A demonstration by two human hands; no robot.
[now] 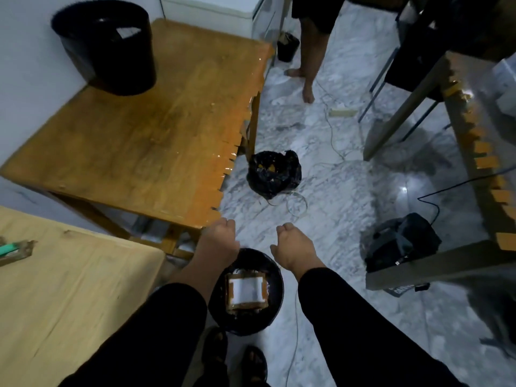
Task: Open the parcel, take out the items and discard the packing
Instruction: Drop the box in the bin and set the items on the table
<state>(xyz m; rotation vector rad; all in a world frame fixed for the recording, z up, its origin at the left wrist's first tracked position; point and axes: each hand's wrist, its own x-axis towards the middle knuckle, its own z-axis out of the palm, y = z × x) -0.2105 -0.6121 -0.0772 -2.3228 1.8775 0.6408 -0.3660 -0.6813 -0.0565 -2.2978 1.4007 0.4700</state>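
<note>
The person stood over a round black waste bin on the marble floor, both arms in black sleeves stretched out above it. Down inside the bin lay a brown cardboard parcel box with a white label and tape — the packing, as I judged it, already thrown away. The left hand hung just above the bin's rim by the corner of the long orange-brown wooden table; the right hand hovered beside it. Both were empty, their fingers curled loosely downward and holding nothing, though the fingertips pointed away from me and I could not see how far they were spread.

That table carried only a second black bin at its far end. On the pale yellow table to the left sat something small with a green part — possibly an item taken out, but too blurred to be sure. To my eye the discarding step was done and little remained.
</note>
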